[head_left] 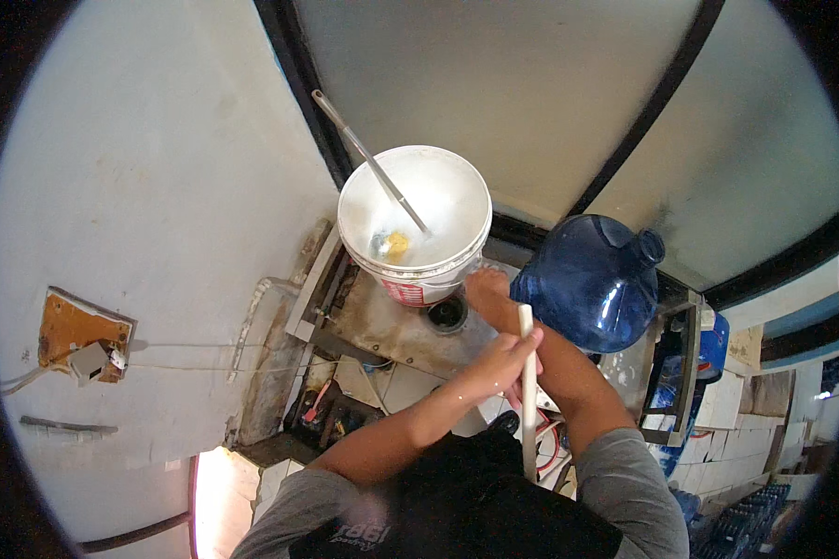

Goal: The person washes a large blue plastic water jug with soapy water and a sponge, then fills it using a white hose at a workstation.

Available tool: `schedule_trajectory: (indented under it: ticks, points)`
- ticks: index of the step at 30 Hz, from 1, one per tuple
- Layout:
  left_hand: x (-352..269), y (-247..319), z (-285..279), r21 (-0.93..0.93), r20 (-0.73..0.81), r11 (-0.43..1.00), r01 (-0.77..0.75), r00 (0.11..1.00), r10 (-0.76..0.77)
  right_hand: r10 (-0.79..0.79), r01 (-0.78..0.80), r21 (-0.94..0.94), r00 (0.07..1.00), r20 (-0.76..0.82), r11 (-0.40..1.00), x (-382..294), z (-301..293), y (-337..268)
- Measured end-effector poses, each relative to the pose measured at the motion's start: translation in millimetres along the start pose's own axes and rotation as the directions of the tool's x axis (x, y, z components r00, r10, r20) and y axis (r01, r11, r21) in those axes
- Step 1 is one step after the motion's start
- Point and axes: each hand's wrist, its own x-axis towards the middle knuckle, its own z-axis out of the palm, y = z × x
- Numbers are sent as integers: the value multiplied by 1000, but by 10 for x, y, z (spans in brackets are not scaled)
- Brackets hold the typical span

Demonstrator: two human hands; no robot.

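My left hand is closed around a white plastic pipe or rod, which stands roughly upright in the picture and crosses in front of my right forearm. Beyond it, my right hand reaches down between a white plastic bucket and a large blue water bottle; its fingers are mostly hidden, so any hold is unclear. Inside the bucket are a metal-handled tool, leaning on the rim, and a yellow and white item. A dark round opening or cup lies beside the bucket's base.
Bucket and bottle rest on a stained metal-framed stand against frosted panels. A wall-mounted board with a cable is at left. Below are a pink-handled item and clutter; a red hose lies near my body. Blue crates or bottles stand lower right.
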Motion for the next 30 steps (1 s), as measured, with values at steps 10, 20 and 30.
schedule_trajectory:
  ticks: [10, 20, 30]
  points:
    - [392, 36, -301, -92, -192, 995, -38, 981, 20, -151, 141, -156, 987, -55, 978, -370, -60, 169]
    - [360, 126, -355, -69, -88, 997, -47, 995, 41, 68, -262, 863, 964, 259, 433, -419, -583, 242]
    - [-407, 408, 361, 218, 155, 960, -176, 977, 144, -148, 147, 27, 938, 312, 989, 114, -544, 165]
